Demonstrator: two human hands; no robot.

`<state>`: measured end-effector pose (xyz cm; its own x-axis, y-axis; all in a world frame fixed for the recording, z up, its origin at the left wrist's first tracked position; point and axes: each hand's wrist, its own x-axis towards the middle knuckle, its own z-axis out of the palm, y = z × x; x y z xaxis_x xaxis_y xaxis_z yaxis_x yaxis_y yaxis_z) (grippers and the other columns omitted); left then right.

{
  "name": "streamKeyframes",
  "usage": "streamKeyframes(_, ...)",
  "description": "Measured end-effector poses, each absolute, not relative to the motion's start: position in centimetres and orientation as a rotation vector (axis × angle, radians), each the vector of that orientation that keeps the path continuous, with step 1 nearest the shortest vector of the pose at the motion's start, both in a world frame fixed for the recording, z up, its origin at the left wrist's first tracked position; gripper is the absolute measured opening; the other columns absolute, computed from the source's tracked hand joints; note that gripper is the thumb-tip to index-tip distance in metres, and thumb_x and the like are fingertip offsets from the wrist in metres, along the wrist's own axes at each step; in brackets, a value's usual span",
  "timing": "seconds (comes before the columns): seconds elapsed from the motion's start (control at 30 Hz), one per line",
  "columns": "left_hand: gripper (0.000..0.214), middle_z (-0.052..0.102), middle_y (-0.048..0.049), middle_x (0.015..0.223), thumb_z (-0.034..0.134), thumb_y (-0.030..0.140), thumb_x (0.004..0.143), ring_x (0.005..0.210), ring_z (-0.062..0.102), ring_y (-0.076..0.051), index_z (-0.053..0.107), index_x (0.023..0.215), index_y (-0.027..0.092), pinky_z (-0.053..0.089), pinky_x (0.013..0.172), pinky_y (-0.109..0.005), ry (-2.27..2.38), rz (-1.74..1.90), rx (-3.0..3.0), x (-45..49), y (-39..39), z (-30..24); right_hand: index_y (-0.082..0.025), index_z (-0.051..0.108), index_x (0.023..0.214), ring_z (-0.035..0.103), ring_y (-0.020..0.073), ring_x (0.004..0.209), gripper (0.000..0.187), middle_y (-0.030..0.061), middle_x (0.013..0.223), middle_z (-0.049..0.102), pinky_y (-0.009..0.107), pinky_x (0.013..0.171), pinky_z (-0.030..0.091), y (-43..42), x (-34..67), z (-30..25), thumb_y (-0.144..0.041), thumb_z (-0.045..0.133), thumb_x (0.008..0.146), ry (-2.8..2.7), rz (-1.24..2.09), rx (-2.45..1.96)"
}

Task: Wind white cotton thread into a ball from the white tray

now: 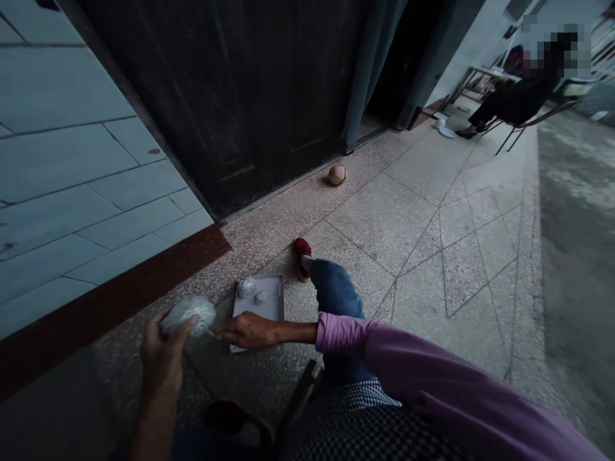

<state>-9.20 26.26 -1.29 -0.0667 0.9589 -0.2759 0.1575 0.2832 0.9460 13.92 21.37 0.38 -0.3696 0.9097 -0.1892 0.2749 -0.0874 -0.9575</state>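
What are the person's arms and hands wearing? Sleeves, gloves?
The left hand and right hand are bare, with no gloves. The right one has a long pinkish-purple sleeve ending well short of the wrist. No sleeve shows on the left forearm.

This is a covered walkway outside a building, with a terrazzo floor (384,218) extending ahead of the left hand (162,358). A tiled wall (81,173) stands left of that hand; a dark wooden door (230,96) and a curtain (369,64) stand ahead.
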Motion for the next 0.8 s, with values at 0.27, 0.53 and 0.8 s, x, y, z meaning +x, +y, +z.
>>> streamKeyframes(0.27,0.076,0.093,-0.0089,0.122,0.114,0.063,0.061,0.15,0.081,-0.056,0.086,0.125,0.033,0.066,0.13,-0.055,1.443,0.671,1.249,-7.0,24.0,0.7,-0.027,0.074,0.079,0.088,0.0282,0.107,0.047,0.0035,0.1,0.091,0.033,0.102,0.067,25.8,17.2,3.3,-0.013,0.097,0.118,-1.863,1.326,-1.303)
streamKeyframes(0.53,0.094,0.098,-0.0151,0.131,0.119,0.053,0.06,0.15,0.086,-0.055,0.093,0.146,0.027,0.076,0.123,-0.056,1.248,0.728,0.884,-6.1,22.5,2.8,-0.021,0.077,0.088,0.076,0.0207,0.091,0.044,-0.0008,0.087,0.079,0.027,0.089,0.057,28.2,16.9,2.4,-0.032,0.103,0.121,-1.779,1.443,-1.127)
streamKeyframes(0.8,0.101,0.099,-0.0149,0.133,0.125,0.05,0.053,0.152,0.086,-0.056,0.095,0.147,0.029,0.077,0.124,-0.057,1.246,0.726,0.89,-5.3,23.0,2.7,-0.017,0.076,0.09,0.068,0.0177,0.088,0.053,-0.0012,0.084,0.073,0.025,0.085,0.054,29.7,17.2,0.8,-0.049,0.1,0.124,-1.659,1.507,-1.066)
